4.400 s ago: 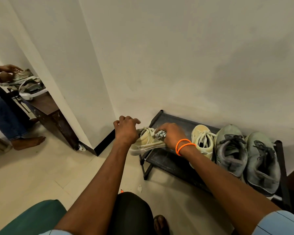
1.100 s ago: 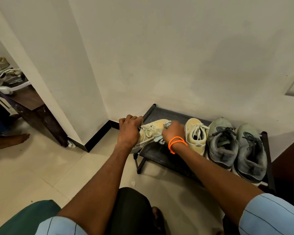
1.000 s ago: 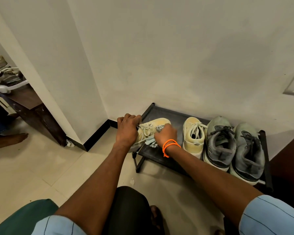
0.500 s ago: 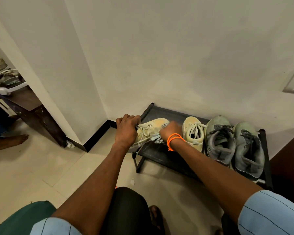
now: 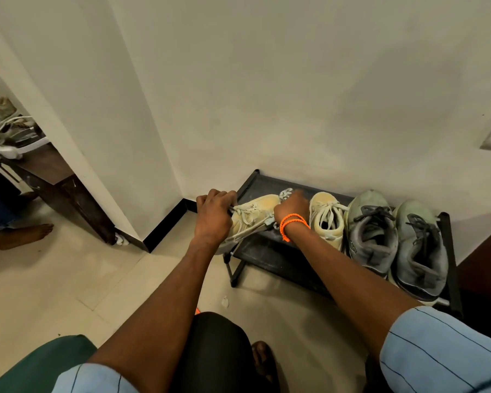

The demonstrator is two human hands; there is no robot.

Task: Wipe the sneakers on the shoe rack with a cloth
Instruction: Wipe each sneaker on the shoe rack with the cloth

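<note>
At the shoe rack's (image 5: 270, 251) left end the left hand (image 5: 213, 215) grips the tilted cream sneaker (image 5: 255, 214), the right hand (image 5: 294, 207) rubs its toe, fingers curled around the cloth (image 5: 285, 192), while its mate (image 5: 325, 219) and both grey sneakers (image 5: 394, 242) seemingly await wiping.

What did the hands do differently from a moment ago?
The right hand slid the cloth forward along the yellow sneaker, from the laces up to the toe. The left hand kept its grip on the sneaker's heel end, tilted off the rack. The other yellow sneaker and grey pair stayed put.
</note>
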